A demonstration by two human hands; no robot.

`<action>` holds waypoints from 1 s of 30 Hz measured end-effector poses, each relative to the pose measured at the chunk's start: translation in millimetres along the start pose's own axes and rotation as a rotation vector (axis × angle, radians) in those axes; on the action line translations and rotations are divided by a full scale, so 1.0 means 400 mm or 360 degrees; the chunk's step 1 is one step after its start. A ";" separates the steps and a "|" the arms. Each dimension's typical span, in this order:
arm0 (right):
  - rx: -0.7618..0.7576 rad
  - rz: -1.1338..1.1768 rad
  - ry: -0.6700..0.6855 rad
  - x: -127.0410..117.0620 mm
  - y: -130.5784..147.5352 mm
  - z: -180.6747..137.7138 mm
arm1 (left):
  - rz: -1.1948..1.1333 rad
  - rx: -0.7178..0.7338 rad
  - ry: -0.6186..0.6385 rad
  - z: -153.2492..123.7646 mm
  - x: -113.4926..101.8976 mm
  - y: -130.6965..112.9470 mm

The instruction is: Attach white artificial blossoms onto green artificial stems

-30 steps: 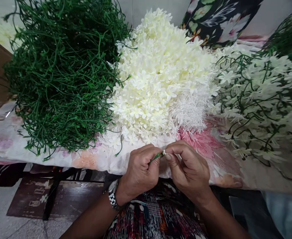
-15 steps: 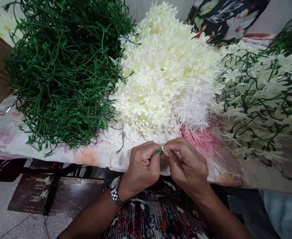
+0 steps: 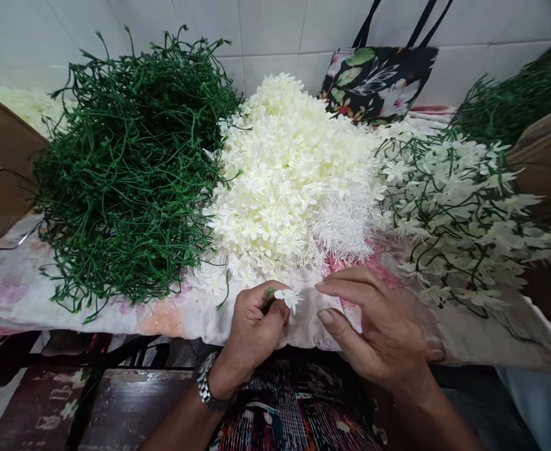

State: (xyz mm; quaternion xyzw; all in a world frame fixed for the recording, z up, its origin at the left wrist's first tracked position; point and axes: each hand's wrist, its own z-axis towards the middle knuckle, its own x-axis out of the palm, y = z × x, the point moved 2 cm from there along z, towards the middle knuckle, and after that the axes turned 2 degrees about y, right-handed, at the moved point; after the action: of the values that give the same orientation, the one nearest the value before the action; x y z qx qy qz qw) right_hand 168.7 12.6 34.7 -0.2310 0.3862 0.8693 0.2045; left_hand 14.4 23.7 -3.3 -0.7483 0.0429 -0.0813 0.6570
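Observation:
My left hand (image 3: 259,326), with a metal watch on its wrist, pinches a green stem with a white artificial flower (image 3: 288,297) at its tip. The petals poke out above the thumb; most of the stem is hidden in the fingers. To the right, my right hand (image 3: 373,319) is apart from the flower, thumb and fingers spread with nothing between them. Beyond the hands rises a heap of cream-white artificial blossoms (image 3: 275,163). Left of it lies a big tangle of green plastic stems (image 3: 129,181).
On the right is a pile of white flowers on green stems (image 3: 458,213). Thin white stamen-like pieces (image 3: 343,228) lie beside the blossoms. A flowered cloth (image 3: 162,316) covers the table. A black floral bag (image 3: 381,84) stands against the tiled wall; a cardboard box (image 3: 2,156) is at left.
My right hand has let go and moved right, its fingers opening. The left hand has shifted slightly left, and white petals now show at its fingertips. The view has tilted up.

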 end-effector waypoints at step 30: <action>-0.0070 0.0009 0.0082 0.039 -0.003 -0.005 | 0.0212 0.0286 0.0160 0.001 -0.004 -0.007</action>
State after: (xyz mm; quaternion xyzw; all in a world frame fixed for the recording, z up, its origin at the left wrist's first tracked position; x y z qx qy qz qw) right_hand 157.3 14.5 24.1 -0.2565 0.3729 0.8719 0.1870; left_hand 12.9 24.6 -0.8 -0.6768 0.1179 -0.0783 0.7224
